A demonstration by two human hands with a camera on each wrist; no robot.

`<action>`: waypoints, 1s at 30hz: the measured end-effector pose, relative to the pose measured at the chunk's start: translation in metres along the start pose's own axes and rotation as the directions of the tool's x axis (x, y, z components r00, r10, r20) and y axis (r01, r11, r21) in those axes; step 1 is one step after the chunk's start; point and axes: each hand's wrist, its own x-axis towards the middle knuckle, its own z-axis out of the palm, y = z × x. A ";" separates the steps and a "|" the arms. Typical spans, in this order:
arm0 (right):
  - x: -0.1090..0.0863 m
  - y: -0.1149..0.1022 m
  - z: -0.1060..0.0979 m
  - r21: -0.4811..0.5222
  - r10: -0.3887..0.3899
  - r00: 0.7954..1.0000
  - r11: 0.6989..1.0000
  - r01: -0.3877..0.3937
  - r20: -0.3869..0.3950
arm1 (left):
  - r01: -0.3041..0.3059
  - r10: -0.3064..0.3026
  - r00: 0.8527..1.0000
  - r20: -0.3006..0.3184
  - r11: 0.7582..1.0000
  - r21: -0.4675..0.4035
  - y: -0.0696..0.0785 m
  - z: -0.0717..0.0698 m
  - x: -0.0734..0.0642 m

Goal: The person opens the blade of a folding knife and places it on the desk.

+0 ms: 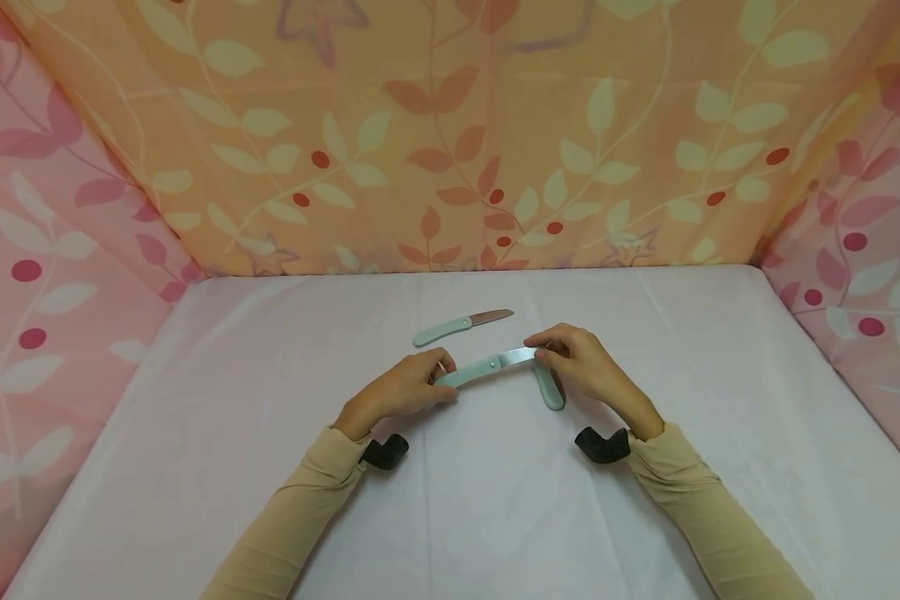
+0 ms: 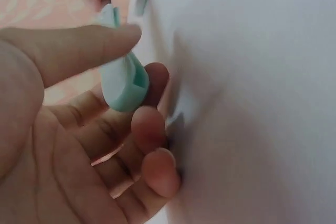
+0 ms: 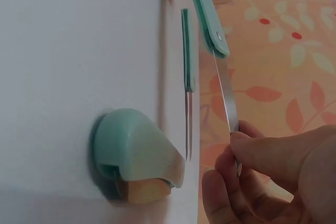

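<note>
A folding knife with a mint-green handle (image 1: 472,372) and its blade (image 1: 516,357) swung out is held between both hands, raised off the cloth. My left hand (image 1: 401,387) pinches the handle's butt end between thumb and fingers; the left wrist view shows the slotted end of the handle (image 2: 123,90). With thumb and fingertips, my right hand (image 1: 585,367) pinches the blade near its tip, which the fingers partly hide. Beneath the right hand lies another mint-green handle (image 1: 549,388), its upper end covered in the head view.
Behind the hands, a similar folding knife (image 1: 442,332) lies unfolded, blade toward the right. A white cloth (image 1: 480,517) covers the table. Leaf-patterned orange and pink curtains (image 1: 435,133) stand along the back and both sides. A black wrist device (image 1: 602,446) sits on each forearm.
</note>
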 end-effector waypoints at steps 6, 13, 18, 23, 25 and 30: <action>0.014 0.002 0.004 -0.021 -0.027 1.000 0.999 0.027 0.001 | -0.032 0.036 0.998 -0.055 0.997 0.074 -0.003 -0.006 -0.001; 0.030 0.004 0.005 -0.028 -0.011 1.000 1.000 0.011 0.019 | 0.032 -0.015 0.991 -0.129 0.991 0.128 -0.005 -0.010 0.001; 0.042 0.004 0.006 -0.025 0.005 1.000 1.000 -0.005 0.022 | 0.073 -0.040 0.981 -0.188 0.982 0.173 -0.007 -0.011 0.003; 0.051 0.005 0.007 -0.039 0.008 0.999 0.999 -0.007 0.032 | 0.083 -0.038 0.975 -0.219 0.976 0.200 -0.007 -0.012 0.004; 0.054 0.006 0.008 -0.037 0.013 0.999 0.999 -0.012 0.031 | 0.088 -0.041 0.974 -0.224 0.975 0.204 -0.008 -0.012 0.005; 0.057 0.007 0.012 -0.014 0.037 0.999 0.999 -0.036 0.026 | 0.106 -0.055 0.971 -0.231 0.971 0.215 -0.008 -0.012 0.006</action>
